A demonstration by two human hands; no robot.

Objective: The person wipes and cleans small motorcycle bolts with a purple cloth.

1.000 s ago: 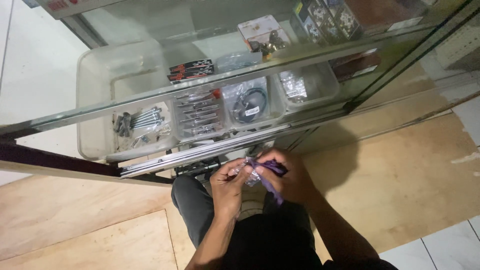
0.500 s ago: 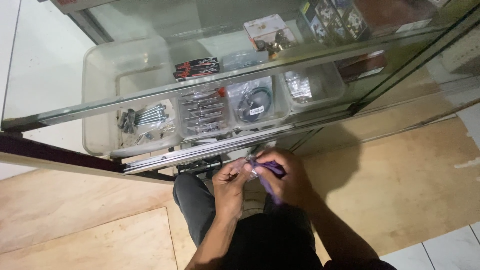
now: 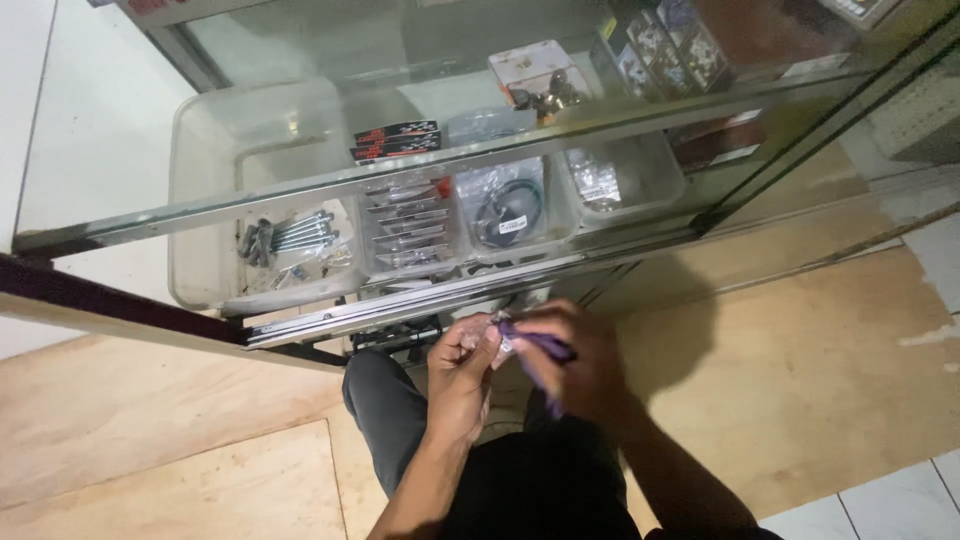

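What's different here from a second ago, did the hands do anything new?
Hardly anything. Both hands stay together below the glass cabinet: the left hand still pinches a small clear packet, the right hand still grips the purple tool. Only the view drifted slightly. The trays of parts are unmoved.

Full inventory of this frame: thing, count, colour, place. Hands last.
glass cabinet: one, clear with metal rails, top of view
plastic bins: several, clear, in a row inside the cabinet
bolts: a bundle, grey, left bin
bagged parts: a stack, silvery, second bin
bagged cable: one, black, third bin
small boxes: two, black and red, on the bins' edge
plywood floor: tan, below the cabinet
purple tool: one, between both hands
left hand: pinching a small item at the tool's tip
right hand: gripping the purple tool
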